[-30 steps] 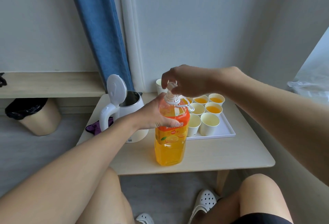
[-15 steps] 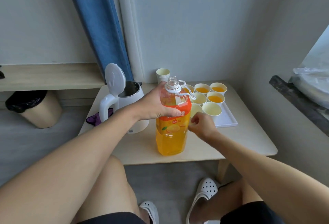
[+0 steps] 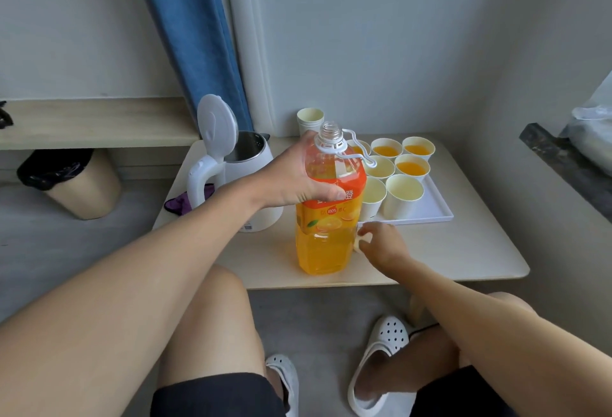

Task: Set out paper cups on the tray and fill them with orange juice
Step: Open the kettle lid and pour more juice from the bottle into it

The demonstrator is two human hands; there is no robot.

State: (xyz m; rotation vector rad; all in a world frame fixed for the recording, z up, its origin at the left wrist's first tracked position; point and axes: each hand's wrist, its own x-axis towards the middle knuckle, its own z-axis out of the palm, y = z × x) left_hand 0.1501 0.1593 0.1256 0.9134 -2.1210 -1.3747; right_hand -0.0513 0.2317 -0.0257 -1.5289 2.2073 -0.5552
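Note:
A large orange juice bottle [image 3: 326,237] stands uncapped on the table, and my left hand [image 3: 298,178] grips its upper part. Low on the tabletop just right of the bottle, my right hand [image 3: 381,244] pinches the white bottle cap [image 3: 358,244]. Behind the bottle a white tray [image 3: 433,211] holds several paper cups. The back cups [image 3: 385,150] contain orange juice; the front cups [image 3: 404,196] hold none. A stack of spare cups [image 3: 309,120] stands at the wall.
A white kettle [image 3: 245,171] with its lid up stands left of the bottle, a purple cloth [image 3: 178,204] beside it. A lined waste bin [image 3: 71,181] sits on the floor at left. The table's right side [image 3: 480,251] meets a wall.
My right hand took the cap off the bottle's neck and came down to the tabletop beside the bottle. The left hand kept its hold on the bottle.

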